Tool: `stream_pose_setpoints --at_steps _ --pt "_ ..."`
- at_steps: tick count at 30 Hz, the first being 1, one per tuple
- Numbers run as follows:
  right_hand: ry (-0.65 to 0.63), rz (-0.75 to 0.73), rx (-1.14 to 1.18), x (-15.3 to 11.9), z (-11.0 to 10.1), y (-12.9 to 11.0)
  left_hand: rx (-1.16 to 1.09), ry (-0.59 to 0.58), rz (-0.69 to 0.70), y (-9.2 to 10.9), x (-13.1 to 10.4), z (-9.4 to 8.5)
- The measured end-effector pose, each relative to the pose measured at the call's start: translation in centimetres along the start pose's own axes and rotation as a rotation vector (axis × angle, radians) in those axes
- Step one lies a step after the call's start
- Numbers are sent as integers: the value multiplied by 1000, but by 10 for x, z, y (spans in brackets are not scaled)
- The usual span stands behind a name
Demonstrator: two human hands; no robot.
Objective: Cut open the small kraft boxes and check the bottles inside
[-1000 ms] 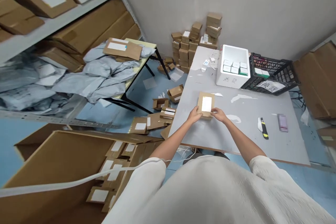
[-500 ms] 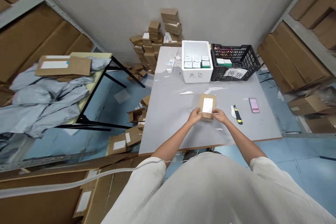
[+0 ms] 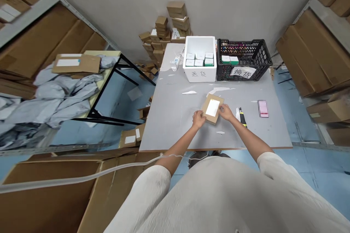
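A small brown cardboard box (image 3: 209,117) with a white label on its upper face is in front of me, slightly turned on the grey table (image 3: 164,127). My left hand (image 3: 198,119) grips its left side near the front corner, fingers closed on the edge. On the opposite edge, my right hand (image 3: 225,112) pinches the box's right side. A black and yellow utility knife (image 3: 242,117) lies just right of my right hand, partly covered by my forearm. Beside the knife is a small white piece (image 3: 237,114).
Behind the box stand a white foam box (image 3: 202,76) and a black plastic crate (image 3: 255,74), both holding small white-and-green boxes. A pink phone-like item (image 3: 263,109) lies at right. Grey parcels (image 3: 51,98) cover the left table. Cartons (image 3: 161,36) are stacked by the wall.
The cardboard box has turned clockwise on the table, with both hands still on it. My view has shifted a little.
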State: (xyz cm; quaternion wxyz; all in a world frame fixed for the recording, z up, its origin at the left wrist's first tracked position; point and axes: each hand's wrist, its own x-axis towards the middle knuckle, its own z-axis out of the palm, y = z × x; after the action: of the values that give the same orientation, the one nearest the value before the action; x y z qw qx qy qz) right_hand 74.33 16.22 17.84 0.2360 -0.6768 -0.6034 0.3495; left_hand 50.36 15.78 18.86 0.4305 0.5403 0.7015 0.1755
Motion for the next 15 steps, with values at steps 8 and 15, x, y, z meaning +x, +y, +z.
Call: stream_pose_setpoints --at_steps 8,15 --pt "-159 13 -456 53 -10 -16 -177 111 -272 -9 -6 16" --pt "-243 25 -477 73 -13 -15 -358 58 -283 -22 8 26"
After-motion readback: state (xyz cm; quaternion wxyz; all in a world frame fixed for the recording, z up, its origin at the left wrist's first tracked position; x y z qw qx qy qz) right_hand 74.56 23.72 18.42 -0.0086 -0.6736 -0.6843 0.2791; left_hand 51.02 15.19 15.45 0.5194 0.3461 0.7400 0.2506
